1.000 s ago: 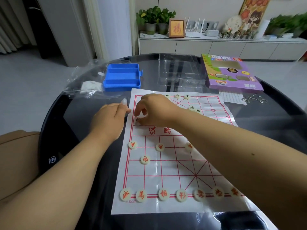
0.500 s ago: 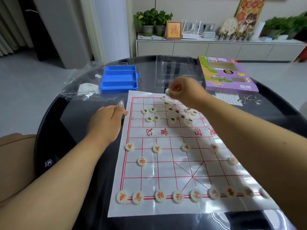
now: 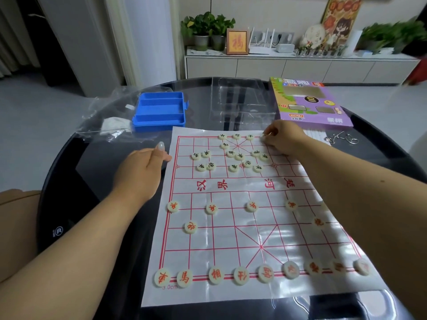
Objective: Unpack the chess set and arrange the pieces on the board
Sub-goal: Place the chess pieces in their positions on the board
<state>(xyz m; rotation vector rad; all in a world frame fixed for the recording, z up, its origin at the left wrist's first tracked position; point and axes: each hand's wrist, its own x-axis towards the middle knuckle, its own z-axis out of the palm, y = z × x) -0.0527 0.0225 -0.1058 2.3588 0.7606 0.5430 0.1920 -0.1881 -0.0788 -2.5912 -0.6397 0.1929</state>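
Glossy black glass formed the round desk [image 3: 69, 185], on which the white paper board [image 3: 231, 227] lay flat, its near edge close to the desk rim and its far edge just short of the clear plastic tray [image 3: 240, 100]. Open squares remained across the middle of the board on either side of the river. The left hand [image 3: 141, 172] rested palm down on the desk, fingers relaxed, thumb touching the board's left margin. The right hand [image 3: 282, 137] pinched a black-lettered piece [image 3: 263, 137] at the far line; half a second earlier it had been raised above that edge. Three black-lettered pieces [image 3: 236, 136] sat in that far row, and thirteen more were clustered loosely behind it. Nine red-lettered pieces [image 3: 216, 275] filled the near row, with four soldiers and two cannons visible ahead of it. One blue case [image 3: 159, 110] and one purple box [image 3: 312, 105] stood beyond the board.
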